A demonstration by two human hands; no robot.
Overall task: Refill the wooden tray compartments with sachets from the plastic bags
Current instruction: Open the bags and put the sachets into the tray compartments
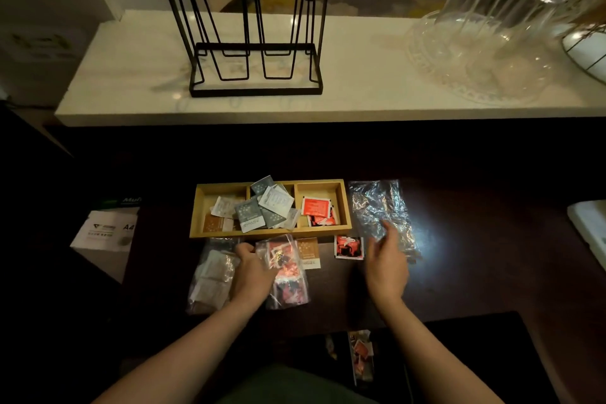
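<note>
A wooden tray [347, 207] with three compartments lies on the dark table. Its left compartment holds a few white and brown sachets, the middle is heaped with grey and white sachets [262, 210], the right holds red sachets [316, 211]. In front lie a bag of white sachets [210, 275] and a bag of red sachets [290, 279]. My left hand [252, 267] rests between these two bags, fingers curled; what it grips is unclear. My right hand [387, 259] hovers with relaxed fingers at the near edge of an empty clear plastic bag [377, 207]. A brown sachet [308, 252] and a red-black sachet [349, 248] lie loose.
A white counter [131, 75] behind carries a black wire rack [255, 43] and glassware [485, 36] on a clear tray. A paper ream box [105, 233] stands left of the table. More sachets [360, 354] lie below the table's near edge.
</note>
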